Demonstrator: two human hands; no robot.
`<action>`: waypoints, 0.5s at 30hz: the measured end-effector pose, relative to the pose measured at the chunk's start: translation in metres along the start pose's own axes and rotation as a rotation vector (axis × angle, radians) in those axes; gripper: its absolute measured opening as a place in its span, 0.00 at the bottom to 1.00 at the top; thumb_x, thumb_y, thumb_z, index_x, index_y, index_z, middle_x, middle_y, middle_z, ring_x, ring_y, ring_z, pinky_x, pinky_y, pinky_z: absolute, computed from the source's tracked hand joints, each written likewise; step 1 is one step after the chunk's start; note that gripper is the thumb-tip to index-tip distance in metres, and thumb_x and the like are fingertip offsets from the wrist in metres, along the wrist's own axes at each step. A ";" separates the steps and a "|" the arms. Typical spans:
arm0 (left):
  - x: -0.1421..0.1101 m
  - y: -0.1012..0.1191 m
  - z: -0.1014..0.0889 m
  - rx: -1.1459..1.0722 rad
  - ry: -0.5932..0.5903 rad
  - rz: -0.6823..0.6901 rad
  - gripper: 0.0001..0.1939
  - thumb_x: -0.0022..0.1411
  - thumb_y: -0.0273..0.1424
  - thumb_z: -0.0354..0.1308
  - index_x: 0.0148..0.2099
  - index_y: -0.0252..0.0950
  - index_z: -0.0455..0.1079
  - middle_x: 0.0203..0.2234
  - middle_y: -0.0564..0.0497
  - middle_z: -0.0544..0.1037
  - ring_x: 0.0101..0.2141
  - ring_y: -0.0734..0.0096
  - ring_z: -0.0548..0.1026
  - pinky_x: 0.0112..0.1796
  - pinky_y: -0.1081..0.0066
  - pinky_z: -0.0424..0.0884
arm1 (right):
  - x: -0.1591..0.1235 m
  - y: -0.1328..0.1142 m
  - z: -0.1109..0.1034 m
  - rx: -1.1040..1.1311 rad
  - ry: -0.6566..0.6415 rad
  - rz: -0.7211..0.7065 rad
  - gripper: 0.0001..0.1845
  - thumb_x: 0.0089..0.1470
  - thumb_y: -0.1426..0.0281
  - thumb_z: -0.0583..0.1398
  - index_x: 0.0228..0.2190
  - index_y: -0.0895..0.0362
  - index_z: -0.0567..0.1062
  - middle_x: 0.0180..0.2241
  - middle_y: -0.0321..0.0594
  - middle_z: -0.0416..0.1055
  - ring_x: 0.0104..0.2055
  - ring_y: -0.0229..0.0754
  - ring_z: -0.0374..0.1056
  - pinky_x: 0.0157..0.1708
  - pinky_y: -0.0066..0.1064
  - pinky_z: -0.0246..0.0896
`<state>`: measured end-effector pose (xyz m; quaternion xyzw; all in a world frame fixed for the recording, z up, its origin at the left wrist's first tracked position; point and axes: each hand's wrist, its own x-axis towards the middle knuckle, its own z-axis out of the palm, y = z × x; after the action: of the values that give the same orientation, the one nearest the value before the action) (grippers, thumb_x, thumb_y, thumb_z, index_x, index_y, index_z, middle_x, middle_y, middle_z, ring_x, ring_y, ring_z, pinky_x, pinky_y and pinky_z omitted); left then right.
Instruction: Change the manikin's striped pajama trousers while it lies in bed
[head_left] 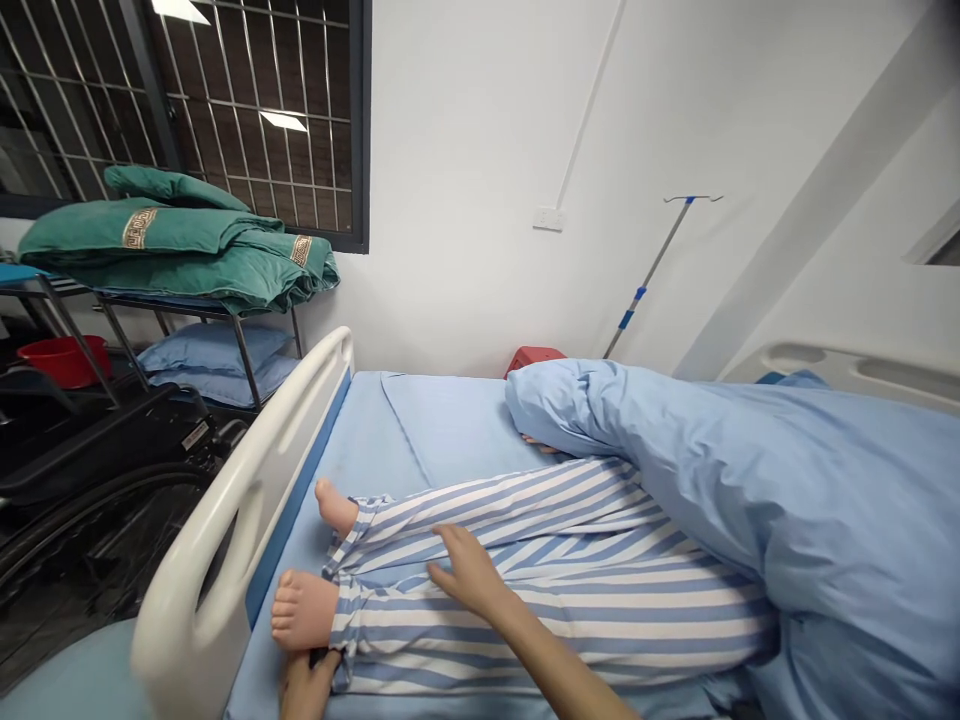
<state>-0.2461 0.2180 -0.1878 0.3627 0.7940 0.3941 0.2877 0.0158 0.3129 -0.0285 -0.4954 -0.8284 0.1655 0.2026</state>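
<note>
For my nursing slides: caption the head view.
Left hand at the cuff, right hand on the striped trouser leg of a manikin on a hospital bed.

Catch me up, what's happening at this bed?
A person stands at a hospital bed with both hands on a manikin in blue-and-white striped pyjamas. Their right hand lies open on the trouser legs. Their left hand is at the trouser cuff by the nearer bare foot, its grip unclear. A light blue duvet covers the manikin's upper body. A white bed rail stands past the feet.
</note>
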 end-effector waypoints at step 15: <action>0.006 -0.015 -0.001 -0.015 -0.093 -0.026 0.26 0.36 0.45 0.54 0.35 0.32 0.70 0.42 0.34 0.75 0.50 0.43 0.68 0.50 0.57 0.65 | 0.132 -0.087 0.100 0.014 -0.207 0.021 0.33 0.31 0.61 0.68 0.41 0.59 0.69 0.41 0.47 0.71 0.44 0.53 0.66 0.43 0.40 0.57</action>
<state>-0.2548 0.2159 -0.2008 0.3683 0.7814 0.3789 0.3319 -0.1560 0.3835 -0.0510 -0.4828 -0.8384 0.2239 0.1177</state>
